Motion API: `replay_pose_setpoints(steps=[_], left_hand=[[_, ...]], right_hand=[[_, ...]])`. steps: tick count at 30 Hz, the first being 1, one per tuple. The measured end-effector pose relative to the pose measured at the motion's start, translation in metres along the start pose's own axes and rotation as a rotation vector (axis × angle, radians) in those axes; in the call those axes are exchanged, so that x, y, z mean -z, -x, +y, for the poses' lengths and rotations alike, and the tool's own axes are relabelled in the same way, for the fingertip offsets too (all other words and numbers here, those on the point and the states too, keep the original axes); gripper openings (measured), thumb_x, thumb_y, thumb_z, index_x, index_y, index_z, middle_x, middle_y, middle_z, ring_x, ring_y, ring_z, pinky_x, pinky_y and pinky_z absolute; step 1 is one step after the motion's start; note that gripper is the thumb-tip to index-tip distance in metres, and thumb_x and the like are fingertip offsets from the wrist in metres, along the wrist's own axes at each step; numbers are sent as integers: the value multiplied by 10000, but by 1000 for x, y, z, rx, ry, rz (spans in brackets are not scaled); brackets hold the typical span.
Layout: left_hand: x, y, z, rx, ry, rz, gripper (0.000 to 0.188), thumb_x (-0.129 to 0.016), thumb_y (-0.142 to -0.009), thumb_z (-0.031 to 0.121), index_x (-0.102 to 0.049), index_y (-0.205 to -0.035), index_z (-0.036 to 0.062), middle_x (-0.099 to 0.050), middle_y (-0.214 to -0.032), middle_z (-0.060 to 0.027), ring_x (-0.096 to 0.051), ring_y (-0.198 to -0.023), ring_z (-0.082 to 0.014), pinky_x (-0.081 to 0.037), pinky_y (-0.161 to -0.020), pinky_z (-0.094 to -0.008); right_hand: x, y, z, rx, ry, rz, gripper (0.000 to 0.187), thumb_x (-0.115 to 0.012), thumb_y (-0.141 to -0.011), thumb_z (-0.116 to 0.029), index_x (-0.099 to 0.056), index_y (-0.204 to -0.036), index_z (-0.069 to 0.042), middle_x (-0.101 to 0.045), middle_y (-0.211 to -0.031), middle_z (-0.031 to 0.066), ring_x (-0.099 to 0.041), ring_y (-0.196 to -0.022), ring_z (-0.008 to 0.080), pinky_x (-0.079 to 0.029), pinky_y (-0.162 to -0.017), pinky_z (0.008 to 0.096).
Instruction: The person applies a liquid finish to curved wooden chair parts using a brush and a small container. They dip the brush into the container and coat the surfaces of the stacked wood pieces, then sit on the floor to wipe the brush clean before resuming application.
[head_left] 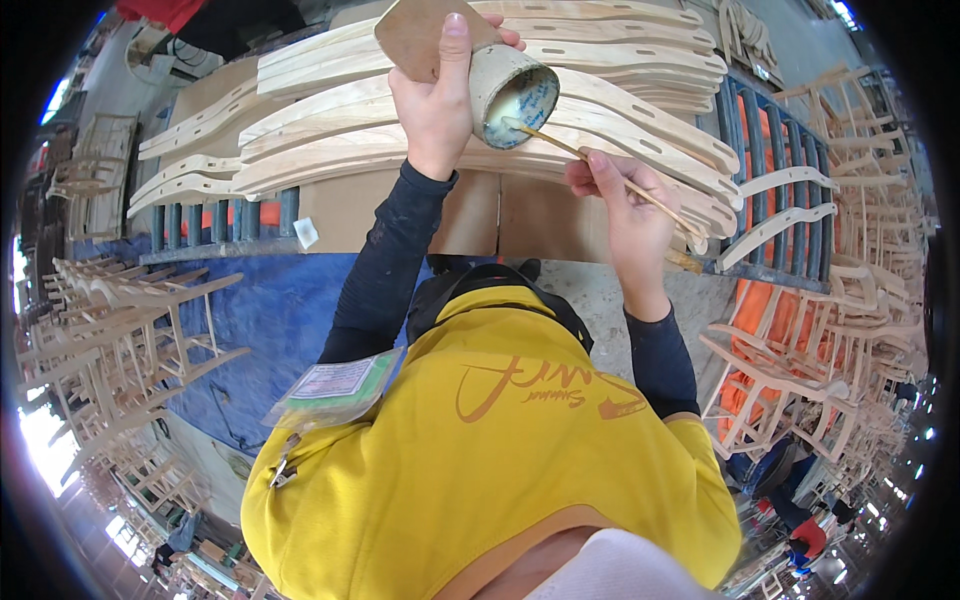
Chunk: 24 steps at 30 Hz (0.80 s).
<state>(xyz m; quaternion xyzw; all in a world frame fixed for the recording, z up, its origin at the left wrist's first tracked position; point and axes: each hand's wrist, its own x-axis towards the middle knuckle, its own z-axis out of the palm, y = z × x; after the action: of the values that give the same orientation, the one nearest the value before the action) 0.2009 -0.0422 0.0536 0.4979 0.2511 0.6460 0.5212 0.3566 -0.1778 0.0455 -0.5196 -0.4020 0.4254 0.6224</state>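
My left hand (436,110) grips a tilted grey cup (500,75), its mouth turned toward my right. Pale liquid coats the inside, with blue smears round the wall. A flat brown piece with rounded corners (412,38) sits under my left thumb, against the cup; whether it is board or sandpaper I cannot tell. My right hand (632,200) pinches a thin wooden stick (560,145), whose far tip is inside the cup's mouth. Beneath both hands lie rows of curved, slotted pale wooden slats (330,115).
The slats rest on cardboard (350,215) over a blue-grey metal rack (780,150). Two loose slats (775,235) lie at its right end. Wooden chair frames (130,310) crowd the left, and more frames (830,370) the right. Blue sheeting (260,330) covers floor at left.
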Motion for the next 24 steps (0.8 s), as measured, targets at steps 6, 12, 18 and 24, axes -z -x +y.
replay_pose_setpoints(steps=[6,12,18,24], left_hand=[[4,-1,3,-17,-19,-12,470,-506,-1055,334,-574,-1142,-123,-707,-930,-222,-725,-878,-289,-610,-793,-377],[7,-3,0,-9,-12,-2,503,-486,-1059,365,-575,-1140,-124,-705,-940,-221,-722,-887,-286,-609,-788,-376],[6,-3,-9,81,73,51,529,-494,-1052,396,-567,-1159,-117,-700,-964,-219,-720,-893,-287,-607,-799,-377],[4,0,-36,260,157,113,521,-506,-1045,405,-568,-1153,-101,-698,-965,-216,-717,-908,-290,-609,-809,-391]], right_hand=[[2,-4,-6,4,92,-77,207,-701,-949,-108,-705,-1004,92,-739,-876,151,-716,-803,166,-578,-739,263],[4,-7,-4,-150,-54,-102,264,-702,-955,-168,-698,-1019,88,-738,-881,167,-725,-804,197,-587,-741,281],[8,-13,-1,-316,-274,-45,304,-680,-967,-168,-652,-1135,84,-722,-1024,193,-721,-931,238,-592,-823,311],[15,-22,1,-239,-318,-13,213,-647,-969,-67,-644,-1130,71,-713,-1062,200,-712,-1001,259,-596,-884,326]])
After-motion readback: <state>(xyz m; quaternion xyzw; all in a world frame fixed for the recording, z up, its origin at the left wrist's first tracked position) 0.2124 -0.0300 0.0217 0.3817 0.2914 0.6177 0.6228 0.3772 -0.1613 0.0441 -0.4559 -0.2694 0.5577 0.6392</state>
